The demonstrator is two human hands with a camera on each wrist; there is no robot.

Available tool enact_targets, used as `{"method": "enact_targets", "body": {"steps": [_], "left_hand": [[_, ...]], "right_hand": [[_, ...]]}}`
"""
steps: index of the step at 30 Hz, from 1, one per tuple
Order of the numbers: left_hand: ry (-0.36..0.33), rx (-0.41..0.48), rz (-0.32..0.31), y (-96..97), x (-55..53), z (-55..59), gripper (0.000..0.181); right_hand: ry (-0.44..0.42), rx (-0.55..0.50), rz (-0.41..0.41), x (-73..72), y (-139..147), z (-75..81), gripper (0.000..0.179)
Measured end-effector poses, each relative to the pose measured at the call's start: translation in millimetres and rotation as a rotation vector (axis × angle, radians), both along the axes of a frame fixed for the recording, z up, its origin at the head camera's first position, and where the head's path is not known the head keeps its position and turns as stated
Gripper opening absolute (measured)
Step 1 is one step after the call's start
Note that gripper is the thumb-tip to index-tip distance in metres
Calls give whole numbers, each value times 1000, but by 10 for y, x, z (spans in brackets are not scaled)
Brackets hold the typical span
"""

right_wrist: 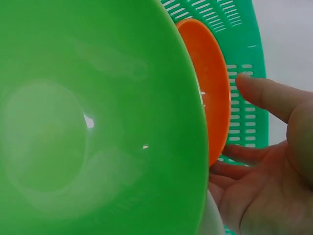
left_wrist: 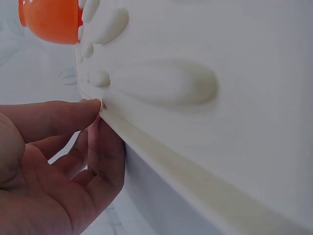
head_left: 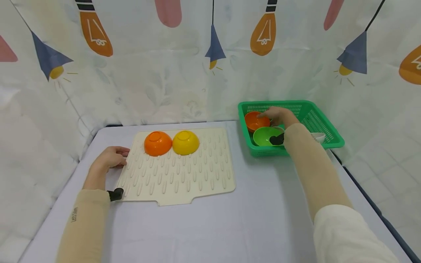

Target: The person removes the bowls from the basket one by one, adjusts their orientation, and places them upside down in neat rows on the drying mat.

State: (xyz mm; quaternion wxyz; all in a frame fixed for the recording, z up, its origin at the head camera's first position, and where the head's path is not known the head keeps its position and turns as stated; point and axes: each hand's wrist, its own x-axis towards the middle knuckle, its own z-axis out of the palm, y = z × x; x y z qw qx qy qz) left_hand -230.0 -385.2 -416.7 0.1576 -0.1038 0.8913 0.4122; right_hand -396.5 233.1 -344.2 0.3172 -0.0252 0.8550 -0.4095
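Observation:
My left hand is at the left edge of a cream draining board with raised ridges. In the left wrist view the thumb and fingers pinch the board's edge. An orange bowl and a yellow bowl sit upside down, side by side, at the board's back. Over a green basket, my right hand reaches to another orange bowl. In the right wrist view its fingertips touch or nearly touch that bowl's rim, and the thumb stands apart.
A light green bowl lies mouth up in front of the orange one in the basket. A white bowl is at the basket's right, partly behind the sleeve. A patterned curtain hangs behind the white-covered table.

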Motion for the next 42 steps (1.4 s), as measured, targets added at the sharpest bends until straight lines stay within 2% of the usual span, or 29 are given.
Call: {"method": "enact_targets", "body": {"steps": [10, 21, 31, 37, 42], "left_hand": [[-19, 4, 7, 25, -22, 10, 65], [-28, 11, 13, 27, -32, -12, 65], [-12, 4, 21, 13, -32, -35, 65], [-11, 3, 15, 14, -24, -24, 64], [-8, 2, 9, 24, -6, -7, 64]], "right_hand": [[80, 51, -111, 71, 45, -13, 62], [149, -2, -226, 48, 112, -17, 62], [255, -36, -310, 55, 206, 93, 60], [277, -69, -297, 135, 230, 166, 59], [257, -113, -270, 155, 229, 215, 59]]}}
